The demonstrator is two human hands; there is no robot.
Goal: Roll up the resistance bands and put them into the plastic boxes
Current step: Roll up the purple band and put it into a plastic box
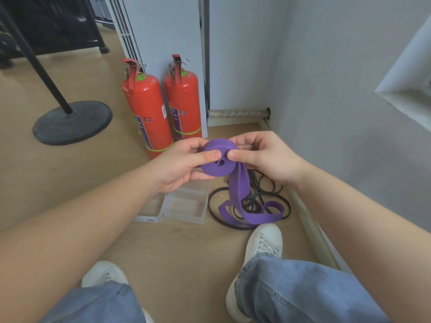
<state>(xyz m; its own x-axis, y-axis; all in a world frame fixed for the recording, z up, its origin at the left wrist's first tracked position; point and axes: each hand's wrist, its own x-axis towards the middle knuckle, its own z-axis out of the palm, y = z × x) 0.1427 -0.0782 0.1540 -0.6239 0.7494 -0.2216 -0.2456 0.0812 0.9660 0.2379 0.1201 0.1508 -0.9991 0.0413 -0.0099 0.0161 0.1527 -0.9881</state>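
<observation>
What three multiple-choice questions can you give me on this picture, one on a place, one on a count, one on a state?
1. Where are the plastic boxes? A) on the floor B) on a shelf C) on the person's lap
2. How many red fire extinguishers stand there? A) one B) two C) three
3. How is the purple band? A) fully rolled B) partly rolled, tail hanging C) lying flat, untouched

Answers: 1 A, they sit on the floor beside the black bands. 2 B, two cylinders stand side by side. 3 B, the left hand and right hand pinch the roll while its tail trails down.
</observation>
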